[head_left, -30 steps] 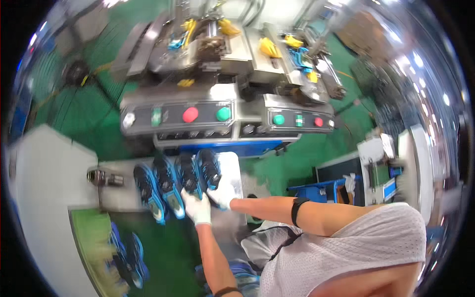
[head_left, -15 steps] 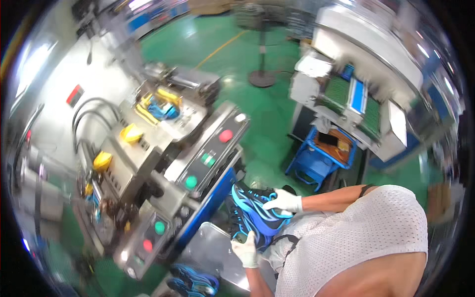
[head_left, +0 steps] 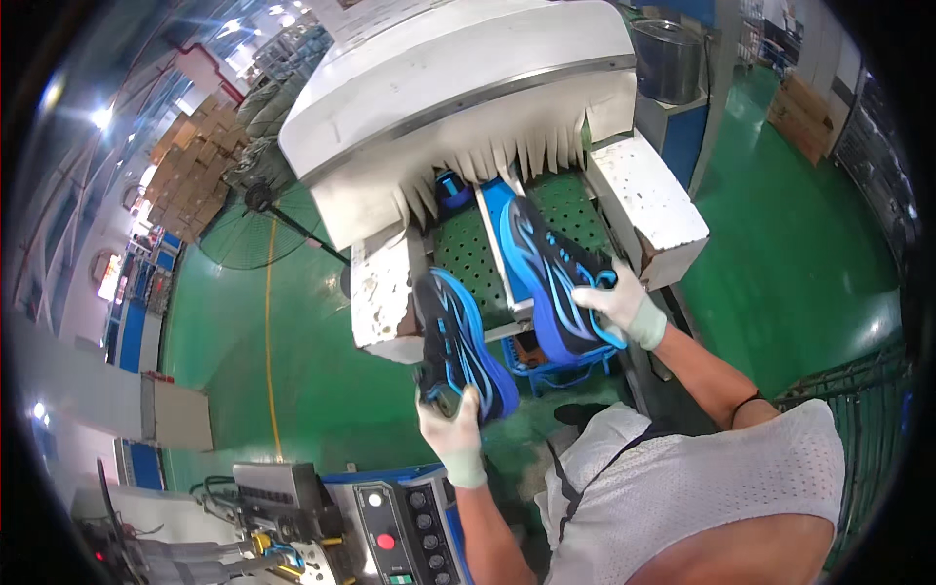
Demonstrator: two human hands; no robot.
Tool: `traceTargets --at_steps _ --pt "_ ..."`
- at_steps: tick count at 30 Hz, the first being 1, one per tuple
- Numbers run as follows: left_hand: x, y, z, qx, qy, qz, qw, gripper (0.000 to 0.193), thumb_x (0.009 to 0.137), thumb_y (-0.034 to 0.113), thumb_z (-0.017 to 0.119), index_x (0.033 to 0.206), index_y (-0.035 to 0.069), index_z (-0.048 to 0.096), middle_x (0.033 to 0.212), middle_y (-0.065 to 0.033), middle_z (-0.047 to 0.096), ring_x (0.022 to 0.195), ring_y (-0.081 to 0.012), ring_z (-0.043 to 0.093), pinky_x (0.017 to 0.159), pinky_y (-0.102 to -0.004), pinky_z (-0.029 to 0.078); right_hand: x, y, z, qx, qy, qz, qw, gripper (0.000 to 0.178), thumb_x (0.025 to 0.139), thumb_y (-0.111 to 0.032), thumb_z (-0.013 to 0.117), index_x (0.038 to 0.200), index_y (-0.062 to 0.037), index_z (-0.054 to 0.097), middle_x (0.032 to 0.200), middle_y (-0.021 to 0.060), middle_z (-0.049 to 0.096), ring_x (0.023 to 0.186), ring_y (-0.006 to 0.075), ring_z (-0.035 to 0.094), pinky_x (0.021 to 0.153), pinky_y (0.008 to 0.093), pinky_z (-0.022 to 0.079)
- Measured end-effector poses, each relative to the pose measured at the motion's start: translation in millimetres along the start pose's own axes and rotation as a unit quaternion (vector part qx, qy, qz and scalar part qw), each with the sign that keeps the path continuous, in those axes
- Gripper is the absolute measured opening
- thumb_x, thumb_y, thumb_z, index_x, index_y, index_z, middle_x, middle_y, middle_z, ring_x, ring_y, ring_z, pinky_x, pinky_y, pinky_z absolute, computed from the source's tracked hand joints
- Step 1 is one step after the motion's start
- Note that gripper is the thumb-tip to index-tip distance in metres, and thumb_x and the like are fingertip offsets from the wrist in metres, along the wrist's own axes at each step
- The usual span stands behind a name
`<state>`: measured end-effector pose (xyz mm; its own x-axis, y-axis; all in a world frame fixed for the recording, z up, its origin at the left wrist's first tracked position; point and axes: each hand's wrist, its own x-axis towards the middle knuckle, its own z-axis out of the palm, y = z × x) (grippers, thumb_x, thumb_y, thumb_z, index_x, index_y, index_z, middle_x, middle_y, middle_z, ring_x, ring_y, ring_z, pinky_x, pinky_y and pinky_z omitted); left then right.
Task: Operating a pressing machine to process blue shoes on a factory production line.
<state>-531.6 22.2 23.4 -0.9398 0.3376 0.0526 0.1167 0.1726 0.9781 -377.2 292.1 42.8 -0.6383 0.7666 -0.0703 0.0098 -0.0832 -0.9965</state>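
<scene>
My left hand (head_left: 451, 438), in a white glove, grips a black sneaker (head_left: 446, 336) with a blue and purple sole by its heel end. Its toe points toward a conveyor machine (head_left: 458, 107). In my gloved right hand (head_left: 624, 304) is a matching sneaker (head_left: 539, 278), held near the heel over the conveyor's front. Green perforated belts (head_left: 465, 252) run on both sides of a blue strip (head_left: 498, 200), under a pale fringed curtain (head_left: 468, 171). Another blue and black shoe (head_left: 451, 191) sits at the curtain on the left belt, partly hidden.
White metal side housings (head_left: 385, 292) flank the belts. A blue cart (head_left: 570, 373) stands below the conveyor's front. At lower left is a control panel (head_left: 400, 531) with a red button. A stand fan (head_left: 259, 198) is at far left, a metal drum (head_left: 667, 60) at far right.
I have turned right, from the machine with coloured buttons to the conveyor. The two sneakers, close together near my lap before, are now apart and held out, one in each hand.
</scene>
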Motion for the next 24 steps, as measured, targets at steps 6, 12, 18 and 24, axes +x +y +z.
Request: traceTargets --at_steps 6,12,18,24 --pt "144.7 7.9 142.9 0.162 -0.078 0.125 0.976 0.070 0.086 0.016 0.075 0.145 -0.006 0.045 0.136 -0.0279 0.059 0.126 -0.0339 0.060 0.108 -0.0369 0.044 143.2 9.9 -42.4 -0.390 0.148 0.041 0.908 0.078 0.080 -0.033 0.077 0.141 0.0020 0.043 0.122 0.0280 0.064 0.115 0.0424 0.063 0.103 0.0430 0.048" --pt "230.1 -7.3 220.5 0.159 -0.052 0.173 0.971 0.067 0.088 0.012 0.070 0.147 -0.005 0.042 0.142 -0.0275 0.054 0.130 -0.0405 0.054 0.111 -0.0414 0.043 274.0 -9.2 -41.4 -0.472 0.127 0.010 0.872 0.073 0.078 -0.033 0.073 0.132 0.0085 0.049 0.119 0.0327 0.064 0.114 0.0464 0.062 0.100 0.0443 0.050" --pt "232.2 -22.4 206.7 0.103 0.030 0.188 0.976 0.091 0.086 0.021 0.075 0.155 -0.009 0.024 0.152 -0.0323 0.039 0.143 -0.0399 0.039 0.120 -0.0406 0.031 291.6 2.7 -10.6 -0.405 0.132 -0.174 0.888 0.064 0.079 -0.034 0.078 0.128 0.0030 0.060 0.125 0.0274 0.065 0.114 0.0417 0.063 0.100 0.0437 0.049" --pt "-35.9 -156.6 17.4 0.105 -0.078 0.003 0.991 0.044 0.097 0.027 0.061 0.132 0.000 0.060 0.125 -0.0243 0.065 0.116 -0.0400 0.063 0.101 -0.0447 0.050 53.3 48.2 159.0 -0.143 -0.274 -0.193 0.931 0.043 0.101 -0.006 0.055 0.143 0.0037 0.050 0.144 0.0156 0.056 0.132 0.0254 0.054 0.114 0.0376 0.039"
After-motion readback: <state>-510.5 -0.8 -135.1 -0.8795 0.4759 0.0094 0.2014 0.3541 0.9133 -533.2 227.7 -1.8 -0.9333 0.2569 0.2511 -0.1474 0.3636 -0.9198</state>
